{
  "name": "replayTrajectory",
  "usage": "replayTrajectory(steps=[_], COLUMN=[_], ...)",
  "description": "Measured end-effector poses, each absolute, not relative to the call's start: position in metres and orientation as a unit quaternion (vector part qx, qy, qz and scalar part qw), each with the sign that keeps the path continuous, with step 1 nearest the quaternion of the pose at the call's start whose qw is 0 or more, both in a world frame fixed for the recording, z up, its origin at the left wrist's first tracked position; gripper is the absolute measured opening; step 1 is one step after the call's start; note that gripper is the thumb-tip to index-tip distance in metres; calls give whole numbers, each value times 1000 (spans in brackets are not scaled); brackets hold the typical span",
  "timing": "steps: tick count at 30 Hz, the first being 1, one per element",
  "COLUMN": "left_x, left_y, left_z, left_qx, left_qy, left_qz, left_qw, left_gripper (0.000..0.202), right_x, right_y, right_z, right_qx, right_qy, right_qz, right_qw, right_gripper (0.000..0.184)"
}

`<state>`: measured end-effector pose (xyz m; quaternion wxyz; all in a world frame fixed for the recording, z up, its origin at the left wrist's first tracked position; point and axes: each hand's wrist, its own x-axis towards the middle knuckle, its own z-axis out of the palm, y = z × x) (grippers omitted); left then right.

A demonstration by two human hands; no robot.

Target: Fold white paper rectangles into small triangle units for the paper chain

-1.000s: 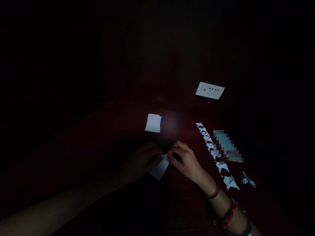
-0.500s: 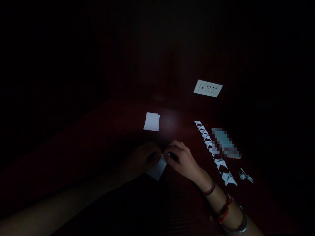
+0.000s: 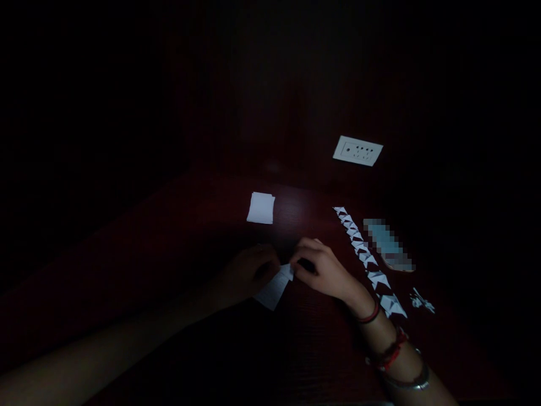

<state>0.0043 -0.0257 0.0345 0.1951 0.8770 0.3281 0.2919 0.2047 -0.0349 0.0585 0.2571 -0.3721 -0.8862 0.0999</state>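
A sheet of paper, with one upper corner folded, lies between my hands on the dark red table. My left hand is in deep shadow, its fingers closed on the paper's upper left edge. Curled at the folded upper right corner is my right hand, with thumb and fingertips pinched on the paper there. The exact fingertip contact is partly hidden. Just beyond the hands lies a small stack of white paper squares.
To the right runs a slanting row of folded white paper pieces. Beside it are a pixelated phone-like object and a small heap of white bits. A white wall socket sits at the back.
My right hand has shifted slightly right along the paper's upper corner, where a folded flap now shows more. My left hand stays nearly in place.
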Motion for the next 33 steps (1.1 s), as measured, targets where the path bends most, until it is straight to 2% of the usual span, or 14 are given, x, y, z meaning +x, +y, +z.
replayTrajectory(steps=[3,6,9,15,21,29,33], left_x=[3,1,1,1,1,0,3], left_y=[-26,-26,-26,-26,-27,-25,-24], left_z=[36,39,39,36,35,30,32], left_qx=[874,866,868,872,877,884,885], left_qy=[327,339,344,340,320,309,311], left_qz=[300,313,310,308,319,320,321], left_qw=[199,193,181,168,165,143,133], left_gripper=[12,13,13,12,11,10,11], right_x=[217,221,212,197,195,194,193], right_y=[-32,-34,-38,-38,-43,-44,-46], right_z=[63,66,63,48,54,56,61], right_qx=[-399,-406,-376,-389,-397,-391,-391], right_qy=[-871,-848,-866,-876,-882,-877,-885], right_qz=[71,105,129,83,50,46,15], right_qw=[278,323,303,273,250,276,251], right_gripper=[10,12,12,12,13,15,16])
